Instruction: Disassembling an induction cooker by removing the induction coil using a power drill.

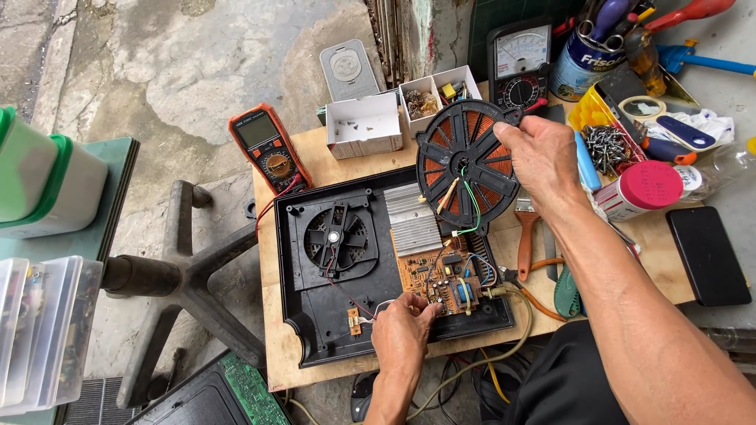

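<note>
Right hand (542,153) grips the round coil (466,164), tilting it up; left hand (403,329) pinches at the circuit board (441,275) near the counter's (315,161) front edge.

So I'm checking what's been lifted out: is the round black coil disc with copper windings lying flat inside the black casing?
No, the right hand holds the coil disc tilted up above the casing.

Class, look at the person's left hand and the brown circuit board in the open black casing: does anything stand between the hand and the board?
Nothing visible does. The left hand has its fingertips at the near edge of the circuit board. The coil disc is held tilted up by the right hand, above the board's far end; its wires run down to the board.
</note>
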